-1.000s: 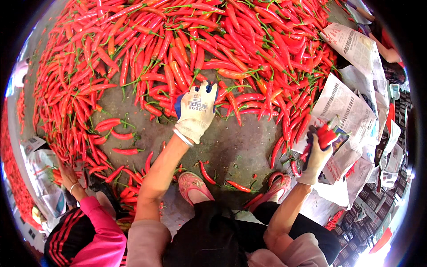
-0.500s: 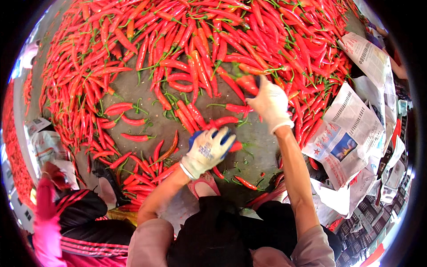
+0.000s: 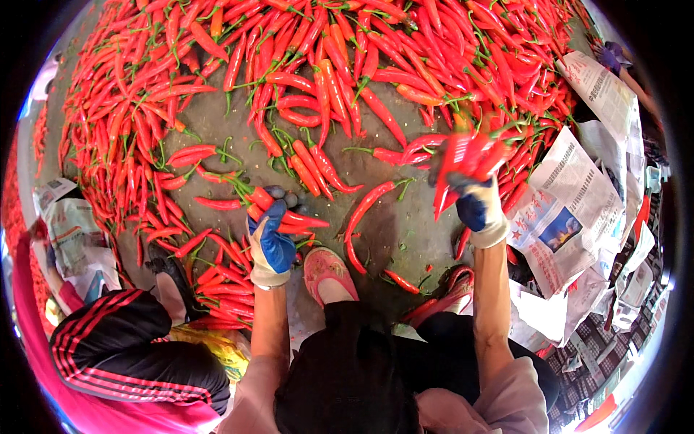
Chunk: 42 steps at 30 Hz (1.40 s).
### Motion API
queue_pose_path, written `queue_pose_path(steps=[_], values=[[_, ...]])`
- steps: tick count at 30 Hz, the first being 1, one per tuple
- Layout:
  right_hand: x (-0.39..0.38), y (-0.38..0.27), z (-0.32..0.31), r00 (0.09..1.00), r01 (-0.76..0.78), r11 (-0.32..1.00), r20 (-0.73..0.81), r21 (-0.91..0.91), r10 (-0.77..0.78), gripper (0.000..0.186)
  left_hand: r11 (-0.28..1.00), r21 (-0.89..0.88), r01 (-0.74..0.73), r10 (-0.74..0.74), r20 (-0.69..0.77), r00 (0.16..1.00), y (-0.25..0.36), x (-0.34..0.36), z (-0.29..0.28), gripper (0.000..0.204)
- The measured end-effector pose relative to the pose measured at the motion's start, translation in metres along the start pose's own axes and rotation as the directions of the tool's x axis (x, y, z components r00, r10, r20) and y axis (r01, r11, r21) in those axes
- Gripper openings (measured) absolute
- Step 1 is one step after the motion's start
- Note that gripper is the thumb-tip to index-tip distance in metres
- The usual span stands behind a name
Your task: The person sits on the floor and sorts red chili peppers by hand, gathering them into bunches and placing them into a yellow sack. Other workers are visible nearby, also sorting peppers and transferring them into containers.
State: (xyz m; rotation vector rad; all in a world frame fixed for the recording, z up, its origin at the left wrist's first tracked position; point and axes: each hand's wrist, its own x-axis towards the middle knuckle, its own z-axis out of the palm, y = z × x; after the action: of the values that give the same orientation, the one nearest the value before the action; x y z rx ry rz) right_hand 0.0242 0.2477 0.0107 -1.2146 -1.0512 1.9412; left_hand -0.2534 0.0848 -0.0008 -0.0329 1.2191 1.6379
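Both my hands wear white gloves with blue and dark grip areas. My left hand (image 3: 271, 244) is closed round a few red chili peppers (image 3: 302, 220), their green stems showing beyond the fingers. Out to the right, my right hand (image 3: 480, 210) grips a blurred bunch of red chili peppers (image 3: 471, 158) that stand up from the fingers. Between the hands a curved chili pepper (image 3: 367, 205) lies on the grey floor (image 3: 390, 239). Beyond them spreads a large heap of red chili peppers (image 3: 347, 65).
Newspaper sheets (image 3: 564, 210) lie at the right beside the heap. A smaller pile of peppers (image 3: 225, 293) is at my left, near a yellow bag (image 3: 217, 347). Next to it crouches another person in black striped trousers (image 3: 137, 354). My pink shoe (image 3: 325, 271) stands between my arms.
My left hand has moved left and turned, now holding peppers upright. My right hand has swung right and down with a bunch of peppers. The person at left has shifted.
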Motion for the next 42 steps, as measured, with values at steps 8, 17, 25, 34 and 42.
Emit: queue_pose_path(steps=[8, 17, 25, 34, 42], values=[[-0.005, 0.022, 0.060, 0.873, 0.242, 0.139, 0.278, -0.960, 0.401, 0.083, 0.970, 0.242, -0.020, 0.079, -0.235, 0.969, -0.029, 0.016, -0.031, 0.032], [0.018, 0.017, 0.061, 0.901, -0.059, 0.652, 0.240, -0.756, 0.360, 0.060, 0.925, 0.380, 0.028, 0.053, -0.200, 0.978, -0.026, 0.030, 0.002, 0.019], [0.036, 0.037, 0.100, 0.936, -0.084, 0.634, 0.158, -0.768, 0.315, 0.074, 0.938, 0.339, 0.074, -0.046, -0.090, 0.995, -0.057, -0.004, 0.005, 0.031], [-0.001, 0.024, -0.011, 0.959, -0.163, 0.984, 0.243, 0.068, 0.142, 0.023, 0.901, 0.429, 0.061, -0.035, -0.070, 0.997, -0.056, -0.003, -0.002, 0.038], [-0.007, 0.014, -0.010, 0.944, -0.322, 0.947, 0.069, -0.025, 0.323, 0.030, 0.270, 0.936, -0.226, -0.335, 0.311, 0.889, -0.041, -0.024, 0.030, 0.048]])
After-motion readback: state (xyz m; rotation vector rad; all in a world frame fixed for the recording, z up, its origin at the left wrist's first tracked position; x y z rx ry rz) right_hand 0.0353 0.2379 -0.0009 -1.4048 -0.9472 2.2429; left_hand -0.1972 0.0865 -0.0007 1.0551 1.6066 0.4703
